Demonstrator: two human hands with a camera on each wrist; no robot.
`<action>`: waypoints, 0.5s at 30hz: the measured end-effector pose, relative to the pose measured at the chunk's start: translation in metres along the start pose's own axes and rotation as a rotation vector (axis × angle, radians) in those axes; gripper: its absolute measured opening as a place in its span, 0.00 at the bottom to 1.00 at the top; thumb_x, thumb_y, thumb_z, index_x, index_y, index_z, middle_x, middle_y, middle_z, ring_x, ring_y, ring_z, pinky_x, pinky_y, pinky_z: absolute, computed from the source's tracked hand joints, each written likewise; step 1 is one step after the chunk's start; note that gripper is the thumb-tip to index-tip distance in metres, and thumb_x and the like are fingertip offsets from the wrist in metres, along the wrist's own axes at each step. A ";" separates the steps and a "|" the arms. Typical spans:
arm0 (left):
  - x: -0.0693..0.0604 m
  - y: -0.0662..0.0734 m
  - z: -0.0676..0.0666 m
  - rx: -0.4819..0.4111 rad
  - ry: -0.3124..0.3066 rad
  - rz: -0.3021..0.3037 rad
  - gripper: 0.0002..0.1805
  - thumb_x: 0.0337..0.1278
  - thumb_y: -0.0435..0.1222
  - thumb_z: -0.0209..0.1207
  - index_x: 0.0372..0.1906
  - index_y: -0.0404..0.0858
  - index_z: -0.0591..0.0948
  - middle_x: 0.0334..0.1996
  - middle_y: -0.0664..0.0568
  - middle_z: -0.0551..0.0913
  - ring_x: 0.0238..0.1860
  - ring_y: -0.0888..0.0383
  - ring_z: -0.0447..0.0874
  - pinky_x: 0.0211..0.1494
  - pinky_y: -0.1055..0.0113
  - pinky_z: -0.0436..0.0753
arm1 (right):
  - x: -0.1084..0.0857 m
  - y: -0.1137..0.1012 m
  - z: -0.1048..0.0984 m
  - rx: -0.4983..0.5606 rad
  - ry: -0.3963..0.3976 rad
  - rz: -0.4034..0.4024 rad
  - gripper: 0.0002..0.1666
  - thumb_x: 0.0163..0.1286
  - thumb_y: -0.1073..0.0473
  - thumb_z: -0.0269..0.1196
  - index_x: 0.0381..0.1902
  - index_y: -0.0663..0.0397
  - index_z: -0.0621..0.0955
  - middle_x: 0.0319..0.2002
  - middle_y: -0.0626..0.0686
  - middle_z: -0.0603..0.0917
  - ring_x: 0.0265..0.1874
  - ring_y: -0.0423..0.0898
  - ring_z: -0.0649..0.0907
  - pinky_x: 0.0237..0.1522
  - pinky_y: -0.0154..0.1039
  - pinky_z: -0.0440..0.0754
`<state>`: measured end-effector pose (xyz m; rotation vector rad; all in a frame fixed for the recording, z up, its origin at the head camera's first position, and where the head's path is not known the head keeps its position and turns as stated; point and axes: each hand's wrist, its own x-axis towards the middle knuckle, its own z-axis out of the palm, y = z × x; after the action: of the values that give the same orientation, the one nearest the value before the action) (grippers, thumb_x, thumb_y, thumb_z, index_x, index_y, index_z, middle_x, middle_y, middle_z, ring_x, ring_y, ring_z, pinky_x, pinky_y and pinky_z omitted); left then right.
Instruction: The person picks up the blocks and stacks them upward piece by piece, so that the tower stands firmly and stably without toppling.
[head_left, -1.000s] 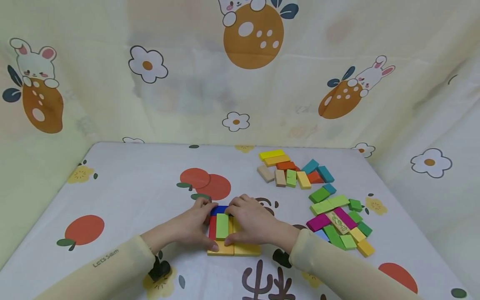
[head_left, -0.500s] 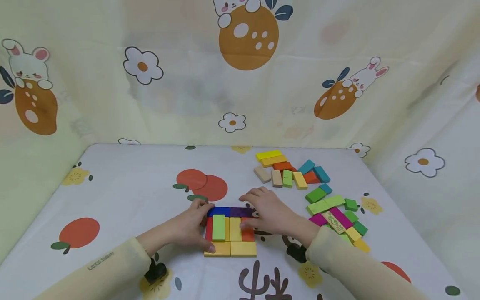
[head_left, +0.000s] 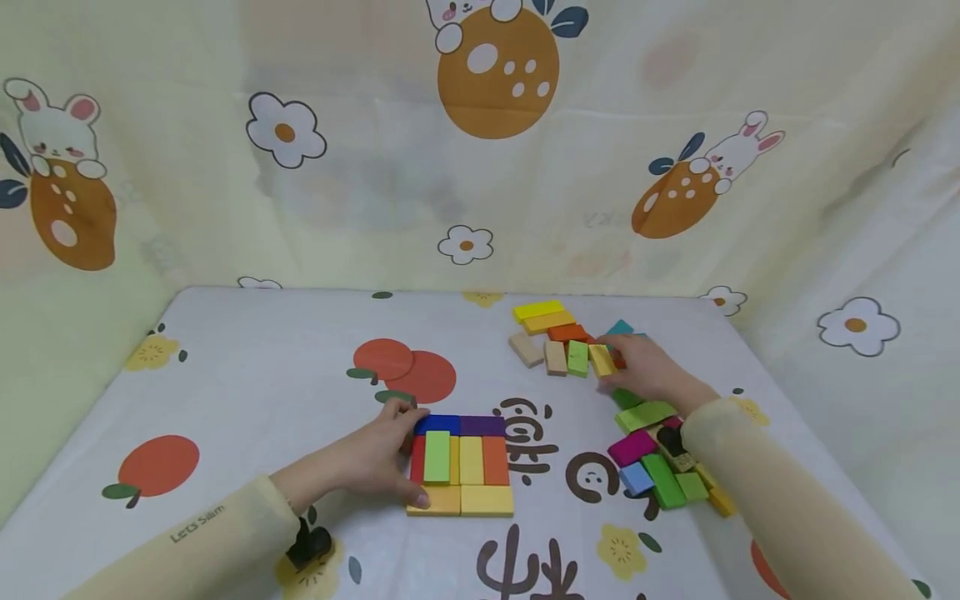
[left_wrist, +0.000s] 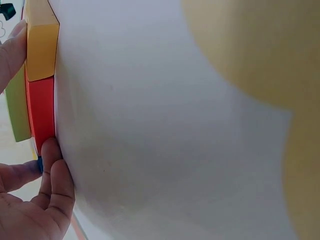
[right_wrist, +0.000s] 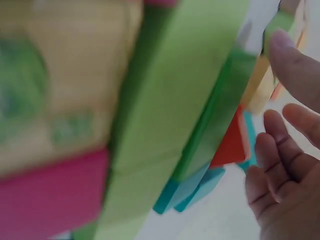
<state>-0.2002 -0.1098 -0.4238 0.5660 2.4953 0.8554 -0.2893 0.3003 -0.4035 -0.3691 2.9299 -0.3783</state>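
My left hand (head_left: 375,457) holds the left side of a flat block arrangement (head_left: 472,458) in the head view. Its thumb is at the near yellow block (left_wrist: 41,50), while fingers bend against the red block (left_wrist: 42,107) and far blue block (head_left: 438,424). A light green block (head_left: 437,457) lies on top, beside yellow and orange blocks; a purple block (head_left: 482,426) sits at the back. My right hand (head_left: 651,369) is over the loose blocks, thumb and fingers spread beside a yellow block (head_left: 601,361). In the right wrist view its fingers (right_wrist: 287,150) are apart, holding nothing.
Right of the arrangement lies a loose pile with magenta (head_left: 632,447), green (head_left: 663,482) and light blue (head_left: 637,477) blocks. Farther back are wooden blocks (head_left: 555,358) and yellow strips (head_left: 537,312). Patterned white cloth (head_left: 262,400) covers the table; a printed curtain hangs behind.
My right hand has left the block arrangement and moved right and away to the loose blocks, uncovering the purple and orange blocks. My left hand stays at the arrangement's left side.
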 end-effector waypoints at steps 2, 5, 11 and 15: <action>0.000 0.000 0.000 -0.005 -0.002 -0.001 0.61 0.37 0.48 0.82 0.78 0.35 0.63 0.72 0.40 0.61 0.65 0.49 0.74 0.66 0.48 0.81 | 0.004 0.008 -0.001 -0.050 -0.020 -0.013 0.43 0.64 0.53 0.74 0.71 0.66 0.71 0.57 0.72 0.79 0.54 0.68 0.76 0.60 0.67 0.76; 0.001 -0.001 0.000 -0.006 -0.006 -0.007 0.61 0.37 0.48 0.82 0.78 0.36 0.63 0.72 0.40 0.61 0.64 0.49 0.74 0.67 0.48 0.81 | 0.008 0.015 -0.002 -0.105 -0.043 -0.021 0.44 0.63 0.51 0.74 0.71 0.64 0.71 0.59 0.75 0.74 0.55 0.71 0.74 0.59 0.69 0.74; 0.002 -0.001 0.000 0.014 -0.005 -0.018 0.62 0.36 0.50 0.82 0.78 0.37 0.63 0.73 0.42 0.61 0.66 0.49 0.73 0.68 0.48 0.81 | 0.013 0.018 0.001 -0.135 -0.039 -0.015 0.40 0.61 0.52 0.76 0.67 0.62 0.76 0.57 0.76 0.72 0.50 0.68 0.73 0.52 0.65 0.78; 0.001 -0.001 0.000 0.014 -0.003 -0.014 0.62 0.35 0.51 0.82 0.78 0.36 0.62 0.73 0.41 0.61 0.65 0.49 0.74 0.67 0.48 0.81 | 0.012 0.016 0.004 -0.110 -0.047 0.010 0.42 0.58 0.47 0.77 0.67 0.60 0.77 0.57 0.73 0.72 0.51 0.66 0.71 0.52 0.61 0.77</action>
<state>-0.2014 -0.1096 -0.4246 0.5530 2.5020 0.8315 -0.3035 0.3116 -0.4136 -0.3721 2.9126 -0.2052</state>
